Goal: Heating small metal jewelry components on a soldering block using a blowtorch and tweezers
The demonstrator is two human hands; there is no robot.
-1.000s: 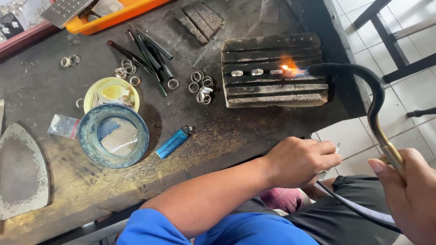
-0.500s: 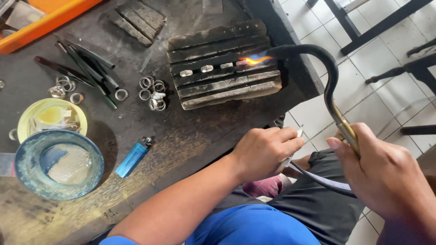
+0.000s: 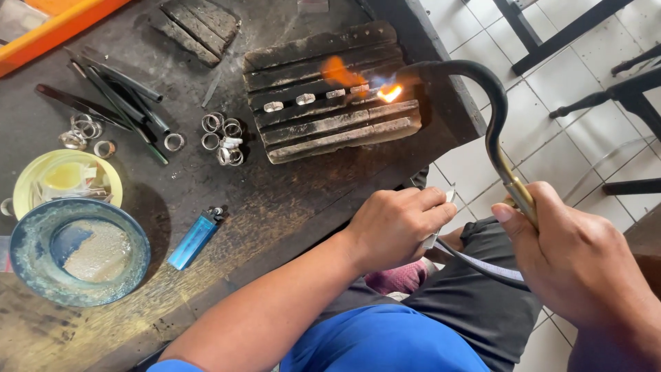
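While the flame point(image 3: 390, 93) burns orange at the tip of the curved torch point(image 3: 490, 114), the right hand point(image 3: 575, 255) is closed around the brass handle of this torch, low at the right side, above the tiled floor point(image 3: 551, 131). The black nozzle bends over the edge of the dark workbench point(image 3: 275, 200) and points at the charred wooden block point(image 3: 330, 93). On this block a row of small silver rings point(image 3: 306, 100) lies in one groove, and the flame touches the ring at the right end of the row. The left hand point(image 3: 399, 224) rests at the front edge of the workbench, its fingers curled around a small pale object that I cannot see clearly. More silver rings point(image 3: 222, 138) lie in a loose group just left of the block. A blue lighter point(image 3: 196, 238) lies near the front, beside a blue bowl point(image 3: 76, 251) and a yellow dish point(image 3: 65, 179).
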